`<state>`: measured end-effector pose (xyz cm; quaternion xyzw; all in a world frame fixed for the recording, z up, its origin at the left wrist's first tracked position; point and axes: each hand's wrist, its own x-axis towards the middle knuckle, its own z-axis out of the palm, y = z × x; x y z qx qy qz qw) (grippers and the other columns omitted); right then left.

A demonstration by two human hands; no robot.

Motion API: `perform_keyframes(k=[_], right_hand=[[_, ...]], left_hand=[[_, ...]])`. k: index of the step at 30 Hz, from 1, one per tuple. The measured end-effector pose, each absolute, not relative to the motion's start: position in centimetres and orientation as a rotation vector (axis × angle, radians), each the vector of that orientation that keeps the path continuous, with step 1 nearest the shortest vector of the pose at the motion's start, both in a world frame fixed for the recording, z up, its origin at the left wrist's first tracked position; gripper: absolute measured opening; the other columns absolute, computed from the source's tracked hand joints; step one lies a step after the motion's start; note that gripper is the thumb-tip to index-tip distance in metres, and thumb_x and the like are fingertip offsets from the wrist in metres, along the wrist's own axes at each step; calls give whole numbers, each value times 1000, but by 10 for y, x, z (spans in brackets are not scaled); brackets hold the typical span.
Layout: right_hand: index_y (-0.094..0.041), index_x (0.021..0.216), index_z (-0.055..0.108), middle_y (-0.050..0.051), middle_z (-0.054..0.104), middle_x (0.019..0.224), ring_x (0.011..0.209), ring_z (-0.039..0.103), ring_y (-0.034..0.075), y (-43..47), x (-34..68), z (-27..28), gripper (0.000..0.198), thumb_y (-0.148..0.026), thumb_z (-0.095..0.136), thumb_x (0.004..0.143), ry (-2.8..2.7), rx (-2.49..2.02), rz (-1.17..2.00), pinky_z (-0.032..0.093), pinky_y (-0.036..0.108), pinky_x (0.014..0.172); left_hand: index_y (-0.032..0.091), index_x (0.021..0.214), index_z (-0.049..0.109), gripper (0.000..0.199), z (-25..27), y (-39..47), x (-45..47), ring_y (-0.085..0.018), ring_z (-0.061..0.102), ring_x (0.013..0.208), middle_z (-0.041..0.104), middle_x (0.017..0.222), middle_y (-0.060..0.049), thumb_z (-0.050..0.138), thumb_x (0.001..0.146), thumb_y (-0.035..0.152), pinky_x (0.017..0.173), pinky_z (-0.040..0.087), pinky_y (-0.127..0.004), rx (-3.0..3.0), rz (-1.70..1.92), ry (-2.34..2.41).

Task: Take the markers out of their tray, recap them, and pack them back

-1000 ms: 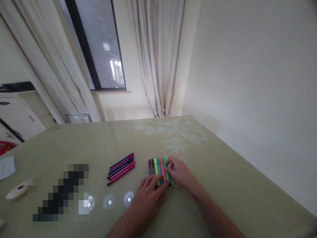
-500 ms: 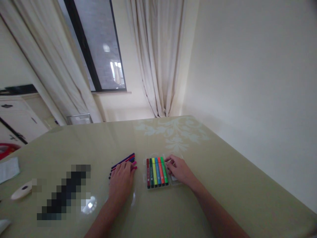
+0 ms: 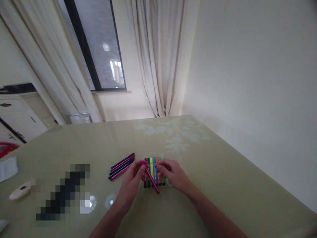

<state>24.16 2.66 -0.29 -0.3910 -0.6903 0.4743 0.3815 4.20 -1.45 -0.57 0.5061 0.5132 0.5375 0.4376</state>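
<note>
A magenta marker pen [image 3: 153,180] is pinched near its pink end between the thumb and fingers of my left hand [image 3: 131,177]. It slants down over a clear plastic case [image 3: 146,188] holding a row of colored markers [image 3: 151,170], dark red through green. Over the right side of that row is my right hand [image 3: 174,173], its thumb and fingertips pressed together; whether anything is between them is too small to make out. Left of my left hand lie several loose markers [image 3: 121,165], dark blue, red and pink, side by side on the table.
The glossy green table [image 3: 81,142] reaches back toward a window and curtains [image 3: 158,59]. On the left are a blurred-out dark object [image 3: 64,191], a pale oval thing [image 3: 21,190] and a folded white cloth or paper [image 3: 8,168]. A wall [image 3: 260,99] borders the right.
My left hand has picked up a magenta marker from the loose group and carried it right, over the case. My right hand has shifted slightly left, over the row of markers.
</note>
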Motion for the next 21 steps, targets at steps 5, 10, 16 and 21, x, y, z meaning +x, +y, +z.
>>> perform_keyframes(k=[5,10,16,21], right_hand=[[-18,93,73,2,72,79,70,66,16,19,238,-2,35,-48,83,77,-1671,-903,1539,50,27,67],[-18,89,72,3,74,79,71,67,17,28,248,-1,39,-53,84,74,-1540,-926,1562,50,28,68],[-19,108,71,4,75,85,70,64,14,41,259,-1,49,-52,83,75,-1278,-894,1646,47,24,63],[-19,112,71,3,73,83,64,59,11,46,261,-6,52,-50,84,72,-1052,-898,1747,43,22,57]], left_hand=[[19,99,63,37,-8,-20,54,-20,70,88,74,96,-5,70,86,53,74,55,-29,1190,1309,1178],[20,117,63,36,-20,-19,53,-25,72,99,75,109,-9,59,95,48,88,58,-40,1439,1269,1263],[28,138,58,40,-34,-30,56,-29,58,128,64,140,-8,58,98,34,110,46,-52,2320,858,1370],[29,137,58,38,-38,-29,55,-28,58,128,62,142,-6,57,99,32,108,49,-49,2494,708,1429]])
